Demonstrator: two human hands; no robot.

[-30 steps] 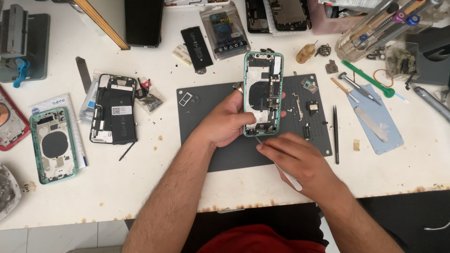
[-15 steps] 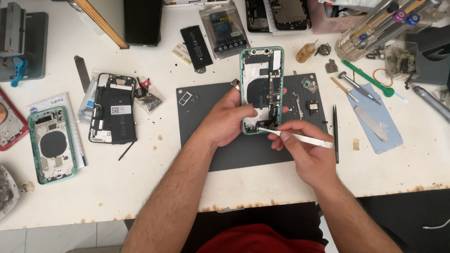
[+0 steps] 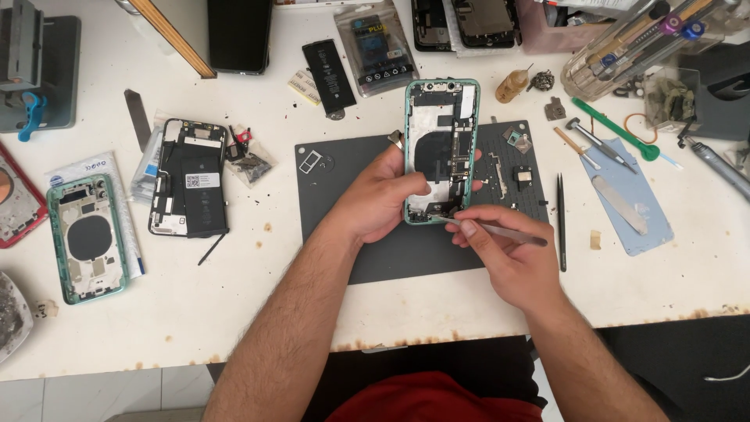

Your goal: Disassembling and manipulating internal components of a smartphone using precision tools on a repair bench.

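Note:
My left hand (image 3: 381,197) grips the lower left side of an opened green phone housing (image 3: 439,148), holding it up over the dark grey work mat (image 3: 391,250). The housing's inside faces me, with boards and cables showing. My right hand (image 3: 508,262) holds thin metal tweezers (image 3: 508,232) like a pen. Their tip touches the bottom edge of the housing, near its lower right corner. Small loose parts (image 3: 519,173) lie on the mat just right of the phone.
A second green housing (image 3: 86,238) and an opened black phone (image 3: 190,178) lie at left. A battery (image 3: 328,65) and a bagged battery (image 3: 376,44) sit at the back. Screwdrivers, a black spudger (image 3: 561,223) and a blue pad (image 3: 629,195) lie at right.
My left hand has lifted and steadied the green housing slightly. My right hand picked up the tweezers and brought their tip in to the housing's bottom edge.

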